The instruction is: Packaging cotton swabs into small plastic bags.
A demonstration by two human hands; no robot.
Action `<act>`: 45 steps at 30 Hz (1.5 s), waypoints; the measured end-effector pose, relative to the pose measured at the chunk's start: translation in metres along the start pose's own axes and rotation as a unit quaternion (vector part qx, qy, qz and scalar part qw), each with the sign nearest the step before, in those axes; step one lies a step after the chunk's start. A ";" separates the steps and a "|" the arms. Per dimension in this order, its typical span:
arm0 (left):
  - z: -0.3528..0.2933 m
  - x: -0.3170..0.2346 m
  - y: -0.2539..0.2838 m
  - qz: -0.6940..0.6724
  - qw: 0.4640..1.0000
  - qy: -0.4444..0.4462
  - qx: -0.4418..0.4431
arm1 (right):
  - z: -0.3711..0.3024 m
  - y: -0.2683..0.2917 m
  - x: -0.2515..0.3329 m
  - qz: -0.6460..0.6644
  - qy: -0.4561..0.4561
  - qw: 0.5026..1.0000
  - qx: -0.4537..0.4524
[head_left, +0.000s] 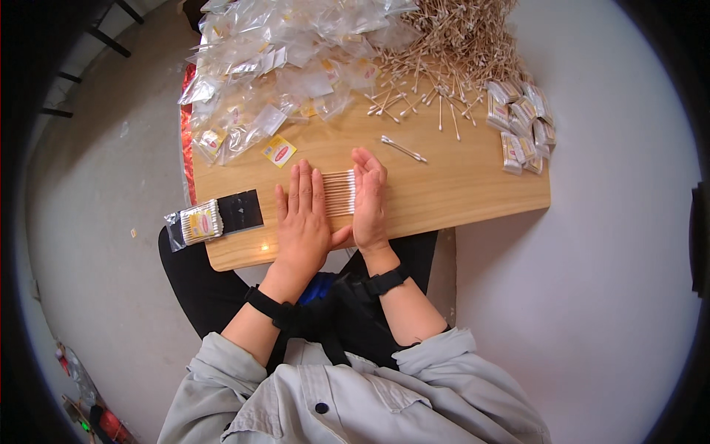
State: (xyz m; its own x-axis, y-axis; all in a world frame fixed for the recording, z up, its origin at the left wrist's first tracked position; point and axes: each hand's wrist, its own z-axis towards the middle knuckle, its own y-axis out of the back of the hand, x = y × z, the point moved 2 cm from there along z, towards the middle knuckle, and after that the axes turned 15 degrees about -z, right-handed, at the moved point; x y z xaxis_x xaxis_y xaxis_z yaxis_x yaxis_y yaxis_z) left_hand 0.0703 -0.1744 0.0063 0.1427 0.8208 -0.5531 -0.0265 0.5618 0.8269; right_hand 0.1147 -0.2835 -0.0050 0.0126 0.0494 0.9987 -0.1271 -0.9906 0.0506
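Note:
A flat row of cotton swabs [339,193] lies side by side on the wooden table [473,194]. My left hand [302,211] rests flat over the row's left part, fingers stretched out and pointing away from me. On the right, my right hand [369,198] stands on edge with straight fingers, its palm against the white tips. What lies under the left palm is hidden. Just beyond my right hand, a few loose swabs [404,149] lie together. A yellow and white label card [279,151] is beyond my left hand.
At the left edge, a filled swab packet [200,223] lies on a black strip [242,210]. Clear plastic bags [288,66] heap up at the far left, beside a big pile of loose swabs [466,37]. Several filled packets [523,126] sit at the right edge by the white wall [592,185].

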 end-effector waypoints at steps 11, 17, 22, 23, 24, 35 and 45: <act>0.000 -0.013 0.003 -0.022 0.999 0.000 0.027 | 0.045 0.034 0.024 -0.339 0.017 0.936 0.091; -0.002 -0.012 0.001 -0.011 0.999 -0.003 0.033 | 0.055 0.027 0.029 -0.443 0.035 0.880 0.166; 0.000 -0.014 -0.001 -0.021 0.999 0.008 0.037 | 0.046 0.037 0.007 -0.194 -0.025 0.976 -0.092; 0.000 -0.014 -0.001 -0.024 0.999 0.008 0.035 | 0.039 0.034 0.003 -0.195 -0.025 0.976 -0.092; -0.001 -0.013 -0.001 -0.024 0.999 0.010 0.036 | 0.030 0.025 0.008 -0.236 0.021 0.969 -0.066; -0.001 -0.014 0.000 -0.016 0.999 0.005 0.036 | 0.053 0.036 0.017 -0.488 0.055 0.867 0.091; -0.004 -0.002 -0.001 -0.049 0.998 0.009 0.025 | 0.004 -0.003 -0.002 0.026 -0.037 0.998 0.052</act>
State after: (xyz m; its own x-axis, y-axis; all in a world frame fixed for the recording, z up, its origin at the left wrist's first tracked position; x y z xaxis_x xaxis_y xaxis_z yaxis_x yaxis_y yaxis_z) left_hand 0.0656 -0.1762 0.0066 0.1238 0.7641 -0.6331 0.0370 0.6340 0.7725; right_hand 0.1191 -0.2813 -0.0076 0.0826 -0.0091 0.9965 -0.0269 -0.9996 -0.0069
